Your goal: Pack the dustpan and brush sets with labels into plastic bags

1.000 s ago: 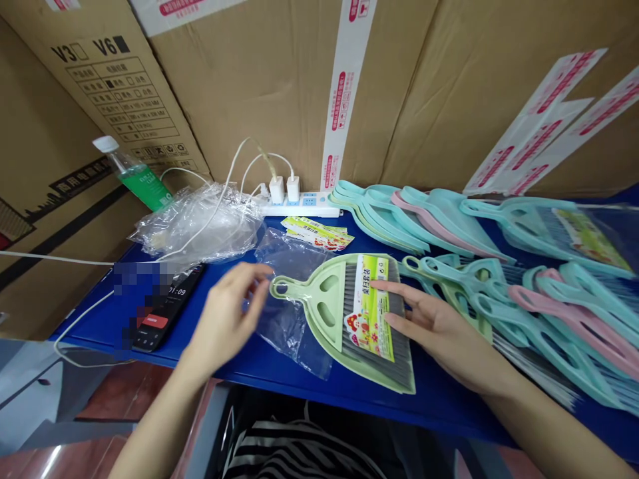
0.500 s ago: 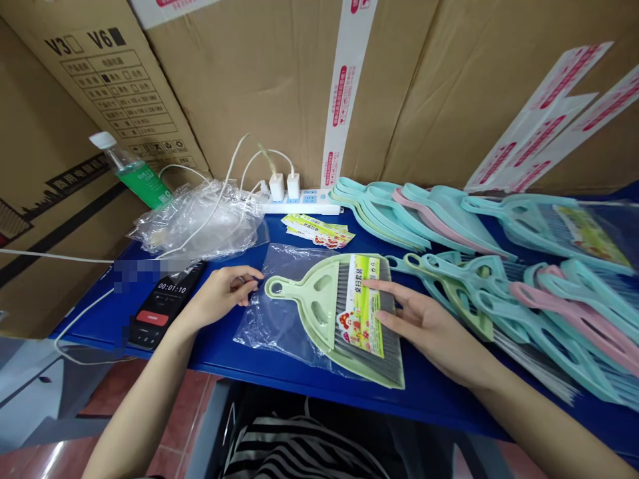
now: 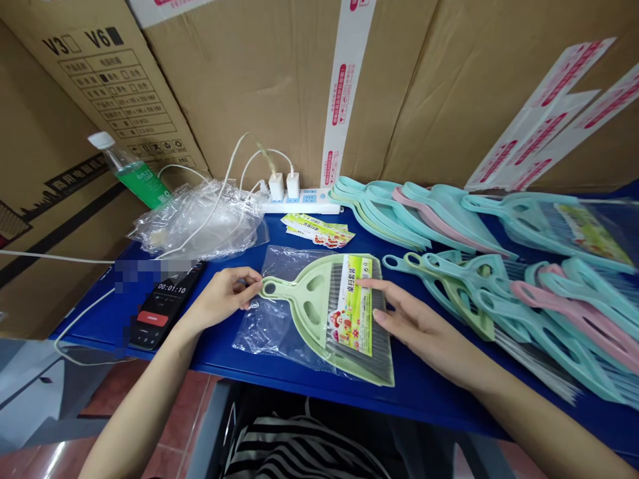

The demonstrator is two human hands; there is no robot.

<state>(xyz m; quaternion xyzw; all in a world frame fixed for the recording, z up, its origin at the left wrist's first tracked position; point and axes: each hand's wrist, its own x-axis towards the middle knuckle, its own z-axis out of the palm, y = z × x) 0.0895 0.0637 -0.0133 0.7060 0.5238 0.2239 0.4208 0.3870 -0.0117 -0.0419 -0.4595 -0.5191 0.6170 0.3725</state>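
A pale green dustpan [image 3: 312, 309] lies flat on a blue tabletop [image 3: 429, 396], over a clear plastic bag [image 3: 267, 336] — whether any of it is inside the bag cannot be told. A grey-bristled brush [image 3: 380, 359] is nested in the pan, with a yellow-green label card [image 3: 352, 307] across it. The end of the pan's handle is pinched by the left hand [image 3: 222, 297], its fingers curled; the right hand [image 3: 424, 330] is spread, with the index fingertip [image 3: 362, 283] pressed on the card.

To the right, teal and pink dustpans [image 3: 499, 293] are stacked in overlapping rows. Behind are crumpled plastic bags [image 3: 197, 223], loose labels [image 3: 317, 231] and a power strip [image 3: 299, 204] holding two white chargers [image 3: 284, 187]. To the left, a phone [image 3: 167, 303] displays a timer, and a bottle of green liquid [image 3: 134, 174] leans against cardboard boxes [image 3: 124, 86].
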